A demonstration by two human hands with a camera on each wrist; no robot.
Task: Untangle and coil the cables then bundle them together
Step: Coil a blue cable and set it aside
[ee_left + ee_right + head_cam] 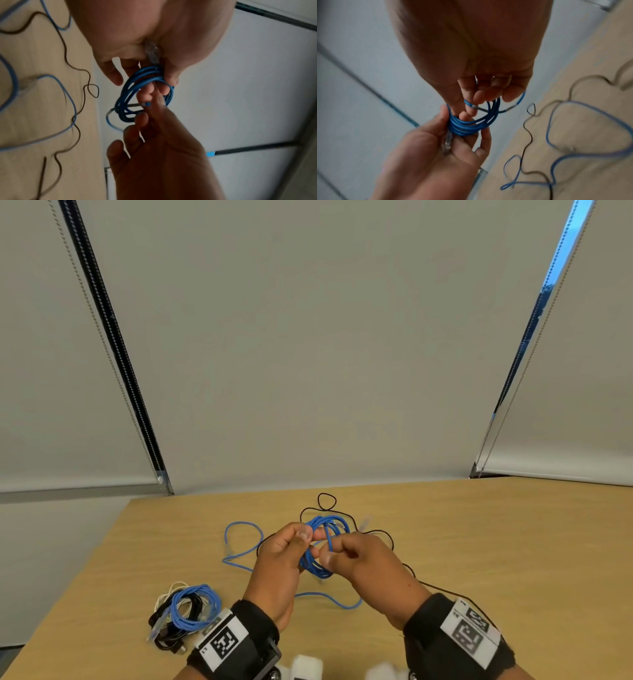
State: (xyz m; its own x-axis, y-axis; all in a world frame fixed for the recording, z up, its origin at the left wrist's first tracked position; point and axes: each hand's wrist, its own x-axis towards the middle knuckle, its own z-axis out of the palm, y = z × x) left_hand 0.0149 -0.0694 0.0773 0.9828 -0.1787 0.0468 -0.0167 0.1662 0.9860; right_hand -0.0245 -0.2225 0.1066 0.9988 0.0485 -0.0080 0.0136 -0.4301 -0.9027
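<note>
A blue cable coil (320, 565) hangs above the table between both hands. My left hand (303, 539) grips one side of the loops, its thumb and fingers curled round them (464, 128). A clear plug (152, 54) lies in that palm. My right hand (330, 553) pinches the coil's free end (469, 104) and passes it across the loops (126, 94). On the table lie a second loose blue cable (239, 530) and a thin black cable (327, 499). A finished bundle of blue, black and white coils (186, 613) sits at the front left.
The wooden table (479, 542) ends at the left and back, with grey window blinds (308, 337) behind it. White blurred objects (306, 666) show at the bottom edge between the wrists. The black cable trails under my right forearm.
</note>
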